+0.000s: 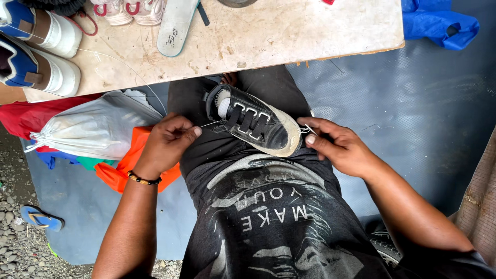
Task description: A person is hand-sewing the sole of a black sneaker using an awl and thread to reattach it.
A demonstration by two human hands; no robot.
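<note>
A black shoe (253, 124) with three straps and a pale sole rests on my lap, toe pointing to the right. My left hand (168, 142) sits at the shoe's heel side, fingers pinched on a thin white thread (207, 123) that runs to the shoe. My right hand (336, 144) is at the toe, fingers pinched on the thread end by the sole edge. A beaded bracelet (142, 179) circles my left wrist.
A worn wooden board (289, 31) lies ahead, bearing white and blue shoes (39, 51), small white shoes (132, 10) and an insole (175, 26). A white drawstring bag (98, 129) and orange cloth (132, 160) lie to my left. Blue cloth (439, 23) lies far right; a blue sandal (41, 218) lies on gravel.
</note>
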